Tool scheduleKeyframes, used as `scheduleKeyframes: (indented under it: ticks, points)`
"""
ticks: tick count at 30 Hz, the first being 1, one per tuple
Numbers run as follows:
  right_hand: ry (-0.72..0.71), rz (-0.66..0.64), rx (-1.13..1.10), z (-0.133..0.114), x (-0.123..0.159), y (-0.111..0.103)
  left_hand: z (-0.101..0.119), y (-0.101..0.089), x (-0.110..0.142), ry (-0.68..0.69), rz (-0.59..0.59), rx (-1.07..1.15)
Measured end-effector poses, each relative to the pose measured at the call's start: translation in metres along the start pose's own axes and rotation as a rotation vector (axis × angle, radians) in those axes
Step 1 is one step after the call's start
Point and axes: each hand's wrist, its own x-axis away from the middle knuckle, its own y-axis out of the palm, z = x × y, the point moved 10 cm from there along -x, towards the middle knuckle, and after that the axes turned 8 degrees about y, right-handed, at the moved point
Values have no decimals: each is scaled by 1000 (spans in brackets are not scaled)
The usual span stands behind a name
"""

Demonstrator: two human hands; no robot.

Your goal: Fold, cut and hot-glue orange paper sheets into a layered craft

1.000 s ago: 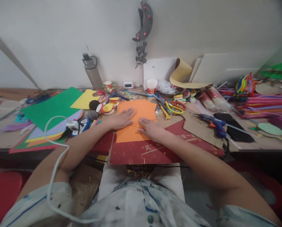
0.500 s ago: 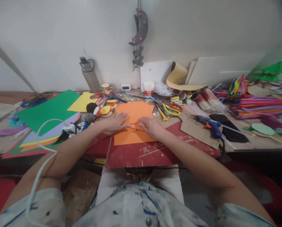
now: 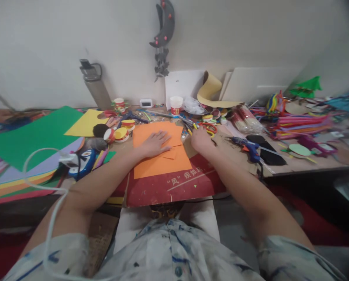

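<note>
Now | orange paper (image 3: 159, 168) flat | left hand (image 3: 155, 144) open atop | right hand (image 3: 202, 140) curled, grip unclear

Centre of the frame, the left hand (image 3: 155, 145) presses flat on orange paper (image 3: 151, 168); just right, the right hand (image 3: 201, 139) touches yellow-handled scissors (image 3: 211, 133).

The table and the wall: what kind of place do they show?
Probably a craft workroom: coloured paper such as the green sheet, a glue gun and bundles of pipe cleaners lie on the table.
</note>
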Motion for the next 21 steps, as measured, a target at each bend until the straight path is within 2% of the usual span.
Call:
scheduleKeyframes:
  ticks: [3,9,11,16,21]
  points:
    - [69,3,0,2,-5,6,-5,0,-2,1,33,14]
    - [62,-84,-4,8,-10,8,-9,-4,-2,-56,57,42]
    - [50,-100,-25,12,-10,1,-7,-5,0,-65,63,47]
    - [41,-32,-135,25,-14,-21,-7,-4,2,-85,52,70]
    - [-68,-108,-66,26,-12,-6,-8,-2,4,-97,32,81]
